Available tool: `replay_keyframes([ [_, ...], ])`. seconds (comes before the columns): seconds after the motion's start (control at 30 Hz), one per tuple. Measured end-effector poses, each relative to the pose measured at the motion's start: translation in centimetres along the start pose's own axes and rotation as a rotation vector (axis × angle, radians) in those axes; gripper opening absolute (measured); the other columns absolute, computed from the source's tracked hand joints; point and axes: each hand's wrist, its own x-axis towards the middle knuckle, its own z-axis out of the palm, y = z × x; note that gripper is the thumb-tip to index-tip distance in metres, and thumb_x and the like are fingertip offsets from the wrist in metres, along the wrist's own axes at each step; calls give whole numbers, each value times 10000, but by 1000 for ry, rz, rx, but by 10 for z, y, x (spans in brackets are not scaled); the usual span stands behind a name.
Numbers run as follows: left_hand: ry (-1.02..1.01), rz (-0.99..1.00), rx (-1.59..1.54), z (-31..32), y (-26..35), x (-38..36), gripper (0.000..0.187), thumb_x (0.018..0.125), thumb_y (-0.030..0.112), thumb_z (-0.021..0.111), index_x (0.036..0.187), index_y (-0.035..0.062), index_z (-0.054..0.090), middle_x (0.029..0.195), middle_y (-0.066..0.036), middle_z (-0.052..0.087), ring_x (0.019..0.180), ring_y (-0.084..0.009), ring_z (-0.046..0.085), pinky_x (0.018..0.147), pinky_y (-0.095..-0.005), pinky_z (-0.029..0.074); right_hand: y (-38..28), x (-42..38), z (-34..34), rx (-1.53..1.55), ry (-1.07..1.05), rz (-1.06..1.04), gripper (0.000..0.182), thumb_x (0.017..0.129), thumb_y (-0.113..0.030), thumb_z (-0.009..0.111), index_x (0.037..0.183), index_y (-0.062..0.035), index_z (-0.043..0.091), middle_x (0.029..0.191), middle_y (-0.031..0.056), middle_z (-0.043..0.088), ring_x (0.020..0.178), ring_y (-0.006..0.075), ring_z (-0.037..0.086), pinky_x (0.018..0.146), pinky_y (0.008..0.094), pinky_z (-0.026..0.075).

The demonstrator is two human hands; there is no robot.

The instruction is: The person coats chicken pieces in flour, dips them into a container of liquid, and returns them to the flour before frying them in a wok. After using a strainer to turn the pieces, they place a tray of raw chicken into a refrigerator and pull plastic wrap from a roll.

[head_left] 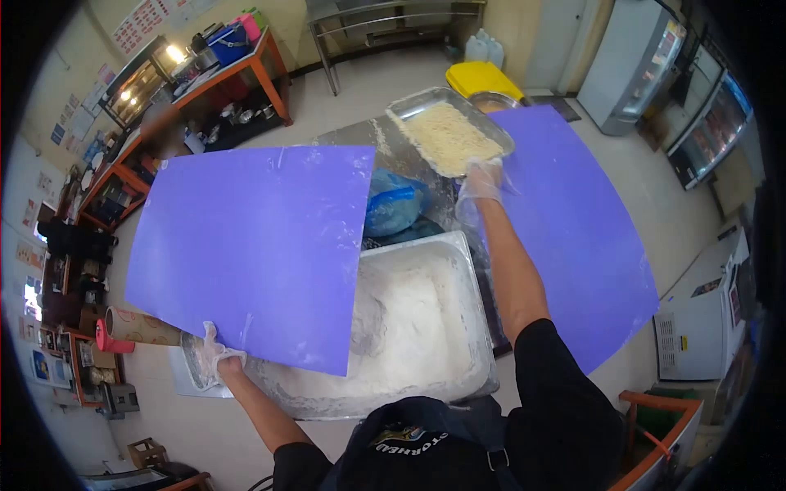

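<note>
Tray [483,123], steel and shallow, at the far side of the tabletop [360,135], set at a slant, with a pale yellow, crumbly layer [450,135] spread over its floor. My right hand [483,182], in a loose clear glove, is at its near end; the fingers are closed on the rim. Behind the tray are a round bowl [493,101], partly hidden, and a yellow lid [483,78].

Nearer to me stands the tub [467,286], wide and deep-walled, holding white flour [409,327] with a hollow left of its middle. A blue bag [397,200] lies between tub and tray.

Two purple sheets flank the work. The left sheet [254,254], dusted with white, covers the left part of the tub from my view; the right sheet [573,237] extends beside my right forearm, its far left corner next to the tray.

My left hand [223,358], also gloved, is at the near edge of the left sheet, beside a steel dish [195,364]. Whether those fingers grip the sheet or the dish, I cannot tell.
</note>
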Motion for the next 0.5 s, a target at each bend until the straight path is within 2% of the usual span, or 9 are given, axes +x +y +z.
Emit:
replay_keyframes([
  [0.07,55,-41,-23,22,6,-22,401,814,109,603,1184,41,466,1136,-75,504,994,-232,499,880,-350,433,-34,-4,40,-121,-46,-65,466,727,-157,564,1137,44,471,1097,229,546,1027,323,536,870,343,421],
  [0.13,73,-57,-51,37,7,-33,406,817,92,592,1199,71,458,1138,-69,504,987,-238,502,871,-372,443,-70,-2,80,-205,-124,-36,488,719,-206,589,1115,52,471,1135,226,520,1056,329,518,878,352,422],
  [0.23,51,59,33,11,1,-5,421,814,85,590,1212,101,455,1132,-67,510,990,-244,503,853,-397,460,-115,-11,123,-193,-159,198,480,725,-239,577,1094,56,491,1103,223,533,1044,330,525,873,353,426],
  [0.27,56,94,55,4,0,4,427,812,81,590,1216,108,454,1130,-66,512,991,-244,504,850,-401,464,-89,5,161,-301,-223,173,438,745,-268,560,1046,49,541,1083,209,543,1038,321,533,872,345,431],
  [0.37,120,115,55,-5,-4,4,445,806,67,592,1225,110,450,1125,-64,517,993,-237,506,850,-390,465,-76,15,192,-534,-452,127,393,761,-278,545,980,46,579,1099,218,537,1034,309,540,863,349,441],
  [0.47,89,67,8,4,-4,0,424,807,88,593,1208,102,456,1115,-73,521,984,-244,515,833,-403,473,-51,19,201,-738,-609,-96,353,770,-262,545,984,13,603,1115,209,544,1062,298,530,852,356,451],
  [0.5,69,57,5,7,-4,-2,400,811,115,596,1188,93,462,1106,-83,523,972,-255,525,815,-422,483,-39,23,206,-743,-589,-98,350,773,-261,538,1002,-5,604,1118,204,548,1070,298,527,849,365,453],
])
